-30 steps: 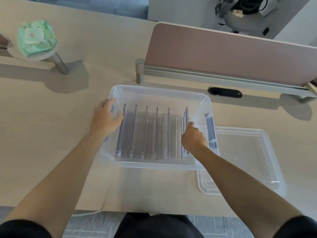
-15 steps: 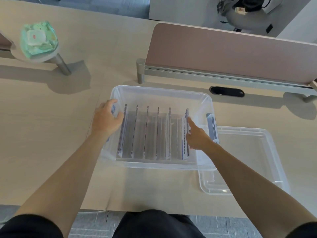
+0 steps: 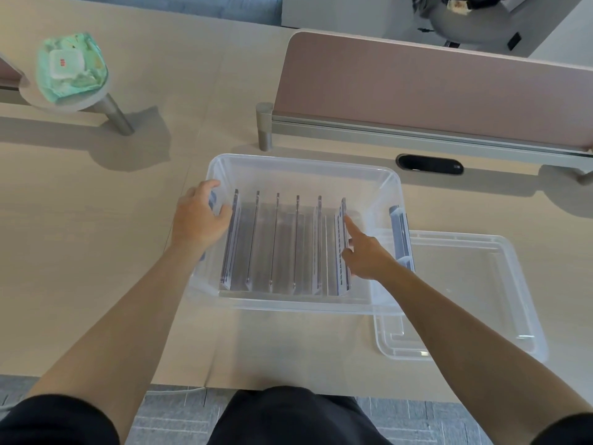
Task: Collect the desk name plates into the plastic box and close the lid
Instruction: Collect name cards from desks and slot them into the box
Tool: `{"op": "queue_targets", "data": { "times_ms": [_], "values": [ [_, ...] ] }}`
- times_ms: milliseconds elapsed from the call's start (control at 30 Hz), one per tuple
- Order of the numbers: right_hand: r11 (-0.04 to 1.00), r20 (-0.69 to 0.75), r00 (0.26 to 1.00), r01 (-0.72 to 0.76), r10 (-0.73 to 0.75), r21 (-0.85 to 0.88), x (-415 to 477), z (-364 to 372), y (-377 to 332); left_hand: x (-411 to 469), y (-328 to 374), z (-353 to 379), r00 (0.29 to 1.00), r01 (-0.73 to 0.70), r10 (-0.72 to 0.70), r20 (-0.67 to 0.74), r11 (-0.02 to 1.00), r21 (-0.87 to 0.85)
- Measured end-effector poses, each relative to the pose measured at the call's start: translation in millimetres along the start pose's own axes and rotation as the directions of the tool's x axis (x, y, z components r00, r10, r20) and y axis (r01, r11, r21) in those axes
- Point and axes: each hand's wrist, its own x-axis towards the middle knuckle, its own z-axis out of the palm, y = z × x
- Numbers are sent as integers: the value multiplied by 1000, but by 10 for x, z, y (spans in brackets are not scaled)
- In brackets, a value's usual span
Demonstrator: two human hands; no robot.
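Name plates all stand on edge inside the plastic box mid-desk; my left hand curls over its left wall, gripping it, right hand is loosely open, index finger on the rightmost plate. I'd say collecting's done, next is the lid, lying partly under the box's right edge, near the desk's front edge. Nothing blocks it; wipes pack sits far-left.

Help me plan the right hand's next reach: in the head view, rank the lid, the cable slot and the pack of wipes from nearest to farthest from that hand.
From the right hand:
1. Lid, lying flat on the desk just right of the box.
2. Cable slot, beyond the box, under the pink divider.
3. Pack of wipes, far left on a small round stand.
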Motion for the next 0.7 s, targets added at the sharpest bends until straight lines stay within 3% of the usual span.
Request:
{"op": "queue_targets", "data": {
  "times_ms": [167,433,700],
  "values": [
    [995,22,1000,2,-4,102,33,19,-18,5,-14,5,1000,-6,6,2,1000,1],
    [992,-2,1000,4,-4,128,43,52,-31,0,-5,5,1000,-7,7,8,1000,19],
    [1000,-56,998,-14,15,20,44,114,-59,-3,-1,0,1000,-8,7,5,1000,27]
  ]
}}
